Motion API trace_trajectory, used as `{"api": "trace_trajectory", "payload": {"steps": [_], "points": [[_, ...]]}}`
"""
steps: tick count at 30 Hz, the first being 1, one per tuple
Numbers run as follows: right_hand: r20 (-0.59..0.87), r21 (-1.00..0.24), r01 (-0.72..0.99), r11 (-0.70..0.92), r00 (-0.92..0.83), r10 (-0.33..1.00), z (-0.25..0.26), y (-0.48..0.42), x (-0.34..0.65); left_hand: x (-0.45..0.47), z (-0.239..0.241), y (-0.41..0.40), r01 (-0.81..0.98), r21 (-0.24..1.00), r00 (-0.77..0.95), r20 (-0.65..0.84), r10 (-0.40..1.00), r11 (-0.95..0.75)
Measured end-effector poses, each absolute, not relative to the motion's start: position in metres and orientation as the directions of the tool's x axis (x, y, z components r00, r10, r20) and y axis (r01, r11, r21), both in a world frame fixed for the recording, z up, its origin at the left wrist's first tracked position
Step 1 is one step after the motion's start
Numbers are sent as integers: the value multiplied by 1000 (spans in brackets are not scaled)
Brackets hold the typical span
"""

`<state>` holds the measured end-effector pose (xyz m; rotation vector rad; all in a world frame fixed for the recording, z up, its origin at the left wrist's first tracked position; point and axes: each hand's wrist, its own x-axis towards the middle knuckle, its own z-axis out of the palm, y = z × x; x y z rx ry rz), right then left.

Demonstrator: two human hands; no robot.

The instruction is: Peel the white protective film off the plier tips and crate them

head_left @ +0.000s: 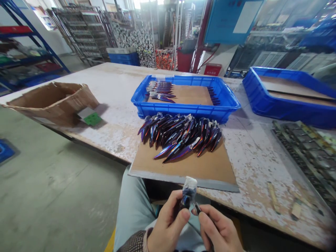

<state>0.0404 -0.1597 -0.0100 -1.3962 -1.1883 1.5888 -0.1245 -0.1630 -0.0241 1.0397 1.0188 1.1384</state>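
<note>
Above my lap, my left hand is closed round a dark glossy part whose upper end is wrapped in whitish tape or film. Close beside it, my right hand pinches a thin tool with a metallic tip. The tip is against or very near the part's wrapped end; I cannot tell which. Beyond my hands, a heap of similar pointed parts, shiny purple-black with white ends, lies on a brown cardboard sheet at the table's front edge.
A blue crate behind the heap holds rows of such parts on cardboard. Another blue crate stands right, near metal racks or strips and small tools. An open cardboard box sits left, with a green card beside it.
</note>
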Motion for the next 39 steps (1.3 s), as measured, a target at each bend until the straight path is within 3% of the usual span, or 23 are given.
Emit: {"api": "trace_trajectory", "payload": {"steps": [7, 10, 14, 16, 18, 22, 25, 28, 29, 34, 39], "points": [[-234, -968, 134, -211, -185, 955, 2, -146, 50, -132, -30, -167, -94, 993, 186, -48, 981, 67], [-202, -974, 164, -158, -298, 933, 8, -132, 63, -141, -32, -170, 6, 1000, 245, -7, 970, 6], [-100, -919, 380, 104, -481, 871, 16, -110, 93, -159, -27, -169, 209, 977, 252, -3, 968, -52], [-56, -858, 470, 208, -487, 872, 19, -100, 112, -170, -19, -162, 297, 951, 296, -10, 955, -82], [-51, -869, 474, 145, -376, 925, 21, -92, 133, -183, -9, -151, 360, 928, 309, -21, 951, -97], [-83, -958, 278, -77, -11, 996, 14, -82, 167, -202, 5, -118, 472, 881, 198, -60, 978, -41], [-173, -947, 285, -148, -66, 983, 2, -76, 168, -200, 12, -79, 557, 821, 182, 27, 983, -125], [-177, -947, 288, -140, -109, 978, -5, -66, 154, -177, 22, -23, 724, 649, 180, 148, 972, -233], [-153, -954, 272, -124, -88, 984, -6, -62, 150, -166, 26, -1, 800, 553, 171, 162, 972, -233], [-124, -974, 194, -119, -16, 992, -6, -40, 138, -115, 40, 92, 897, 386, 153, 186, 971, -215], [-140, -970, 198, -142, 24, 990, -21, -21, 151, -102, 51, 135, 953, 203, 178, 220, 959, -224]]}}
